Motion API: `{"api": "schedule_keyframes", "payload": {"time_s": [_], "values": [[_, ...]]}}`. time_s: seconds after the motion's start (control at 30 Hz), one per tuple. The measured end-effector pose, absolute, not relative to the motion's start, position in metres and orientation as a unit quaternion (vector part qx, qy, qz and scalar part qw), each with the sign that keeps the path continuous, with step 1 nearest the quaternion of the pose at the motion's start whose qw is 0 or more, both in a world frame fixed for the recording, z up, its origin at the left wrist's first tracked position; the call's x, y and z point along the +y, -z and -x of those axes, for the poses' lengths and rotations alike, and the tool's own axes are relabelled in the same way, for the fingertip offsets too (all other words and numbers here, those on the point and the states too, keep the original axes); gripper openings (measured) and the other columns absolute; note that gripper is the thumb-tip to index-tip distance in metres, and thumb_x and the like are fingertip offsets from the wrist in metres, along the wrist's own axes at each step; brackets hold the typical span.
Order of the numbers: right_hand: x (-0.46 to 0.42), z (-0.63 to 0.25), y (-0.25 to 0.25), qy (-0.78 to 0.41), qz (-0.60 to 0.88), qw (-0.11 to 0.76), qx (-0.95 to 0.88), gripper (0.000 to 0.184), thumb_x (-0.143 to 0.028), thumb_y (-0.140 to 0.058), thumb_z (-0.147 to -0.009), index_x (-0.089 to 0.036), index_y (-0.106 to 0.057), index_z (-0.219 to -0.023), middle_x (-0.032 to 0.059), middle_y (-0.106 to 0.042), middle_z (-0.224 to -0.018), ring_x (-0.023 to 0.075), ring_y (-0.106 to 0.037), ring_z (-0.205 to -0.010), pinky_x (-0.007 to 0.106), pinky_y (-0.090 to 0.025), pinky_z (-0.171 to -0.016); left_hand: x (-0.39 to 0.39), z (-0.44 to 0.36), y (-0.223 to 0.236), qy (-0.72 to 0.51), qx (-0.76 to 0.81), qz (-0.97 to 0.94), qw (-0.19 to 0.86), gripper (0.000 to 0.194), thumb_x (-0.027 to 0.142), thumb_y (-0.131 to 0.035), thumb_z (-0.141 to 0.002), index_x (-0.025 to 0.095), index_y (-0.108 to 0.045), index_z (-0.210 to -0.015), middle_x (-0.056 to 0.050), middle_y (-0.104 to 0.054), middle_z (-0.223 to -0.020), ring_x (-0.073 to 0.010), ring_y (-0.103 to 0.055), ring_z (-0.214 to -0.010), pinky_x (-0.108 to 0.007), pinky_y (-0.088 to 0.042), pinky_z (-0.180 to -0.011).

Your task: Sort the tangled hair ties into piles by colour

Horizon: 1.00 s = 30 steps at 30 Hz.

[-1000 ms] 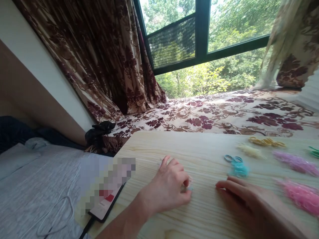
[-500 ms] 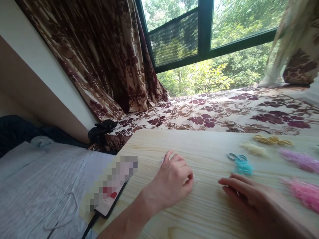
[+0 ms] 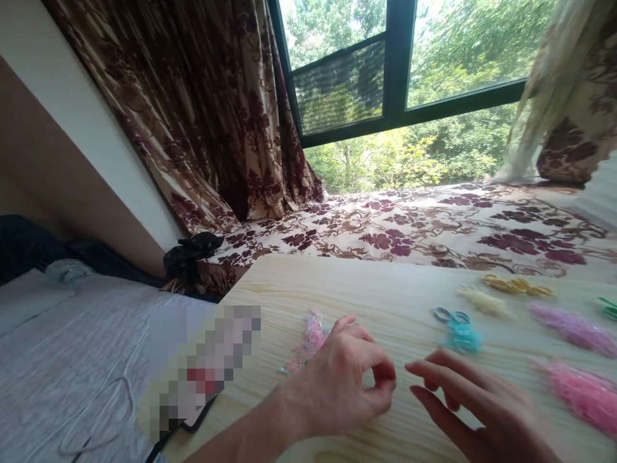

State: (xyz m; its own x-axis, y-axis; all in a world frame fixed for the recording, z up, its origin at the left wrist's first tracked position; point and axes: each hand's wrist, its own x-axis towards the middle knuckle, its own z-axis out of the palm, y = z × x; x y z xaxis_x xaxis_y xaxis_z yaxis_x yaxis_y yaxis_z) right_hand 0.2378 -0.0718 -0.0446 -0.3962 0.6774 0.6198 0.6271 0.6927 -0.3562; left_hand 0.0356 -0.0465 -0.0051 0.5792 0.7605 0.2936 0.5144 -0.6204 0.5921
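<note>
My left hand (image 3: 349, 379) hovers over the wooden tabletop (image 3: 385, 296) with thumb and index finger pinched together. Whatever is between those fingertips is too small to make out. My right hand (image 3: 475, 399) faces it from the right, thumb and fingers apart, with nothing visible in it. A small heap of pink and mixed-colour loops (image 3: 314, 333), perhaps small elastic bands, lies behind my left hand, which partly hides it. Beyond my right hand is a teal cluster of bands (image 3: 463, 335) with two thicker rings beside it.
More piles lie to the right: pink (image 3: 583, 392), purple (image 3: 573, 329), cream (image 3: 486, 301), yellow bands (image 3: 518, 285) and some green ones (image 3: 610, 308). A pixelated flat device (image 3: 207, 366) with a cable rests at the table's left edge. Behind are a patterned ledge (image 3: 385, 231) and window.
My left hand has moved right, uncovering the pink and mixed heap, and its thumb and index finger now pinch. My right hand has shifted slightly left, nearer to it, and its fingers have spread.
</note>
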Motion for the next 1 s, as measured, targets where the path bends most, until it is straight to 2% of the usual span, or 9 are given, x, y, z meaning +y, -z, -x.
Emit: {"api": "schedule_keyframes", "payload": {"time_s": [0.2,0.43,0.6,0.83,1.0], "values": [[-0.077,-0.231,0.03,-0.044,0.381,0.367,-0.847,0.018,-0.022,-0.053,-0.09,-0.025,-0.065,-0.102,0.0018,-0.067,-0.075,0.0125,-0.065,-0.061,0.019,-0.05,-0.05,-0.049,-0.037,0.009,-0.276,0.354,-0.859,0.247,0.011,0.012,-0.06,-0.077,0.02,-0.064,-0.072,0.003,-0.07,-0.075,-0.0105,-0.065,-0.077,-0.034,-0.029,-0.111],[-0.078,-0.232,0.029,-0.027,0.374,0.349,-0.859,0.014,-0.019,-0.05,-0.091,-0.023,-0.063,-0.094,0.0018,-0.066,-0.076,0.0119,-0.064,-0.063,0.019,-0.049,-0.054,-0.05,-0.036,0.007,-0.29,0.361,-0.84,0.283,0.011,0.009,-0.063,-0.076,0.02,-0.065,-0.072,0.003,-0.069,-0.075,-0.0122,-0.062,-0.085,-0.03,-0.037,-0.103],[-0.078,-0.232,0.028,-0.026,0.371,0.353,-0.858,0.014,-0.018,-0.05,-0.091,-0.024,-0.062,-0.095,0.0013,-0.065,-0.076,0.0118,-0.064,-0.064,0.019,-0.048,-0.055,-0.048,-0.037,0.006,-0.29,0.372,-0.826,0.308,0.011,0.009,-0.063,-0.075,0.019,-0.066,-0.073,0.002,-0.068,-0.076,-0.012,-0.06,-0.086,-0.025,-0.043,-0.091],[-0.079,-0.232,0.024,-0.032,0.369,0.356,-0.858,0.017,-0.017,-0.047,-0.092,-0.021,-0.062,-0.084,0.0018,-0.063,-0.073,0.0114,-0.061,-0.061,0.019,-0.046,-0.054,-0.048,-0.036,0.005,-0.286,0.375,-0.822,0.32,0.012,0.009,-0.062,-0.075,0.02,-0.066,-0.075,0.002,-0.067,-0.077,-0.0126,-0.06,-0.088,-0.025,-0.044,-0.089],[-0.078,-0.232,0.022,-0.041,0.381,0.372,-0.845,0.016,-0.018,-0.048,-0.092,-0.022,-0.063,-0.086,0.0018,-0.064,-0.073,0.0118,-0.061,-0.062,0.021,-0.047,-0.055,-0.045,-0.035,0.005,-0.3,0.39,-0.812,0.313,0.011,0.01,-0.061,-0.076,0.019,-0.067,-0.076,0.0,-0.067,-0.08,-0.0132,-0.06,-0.089,-0.023,-0.045,-0.084]]}}
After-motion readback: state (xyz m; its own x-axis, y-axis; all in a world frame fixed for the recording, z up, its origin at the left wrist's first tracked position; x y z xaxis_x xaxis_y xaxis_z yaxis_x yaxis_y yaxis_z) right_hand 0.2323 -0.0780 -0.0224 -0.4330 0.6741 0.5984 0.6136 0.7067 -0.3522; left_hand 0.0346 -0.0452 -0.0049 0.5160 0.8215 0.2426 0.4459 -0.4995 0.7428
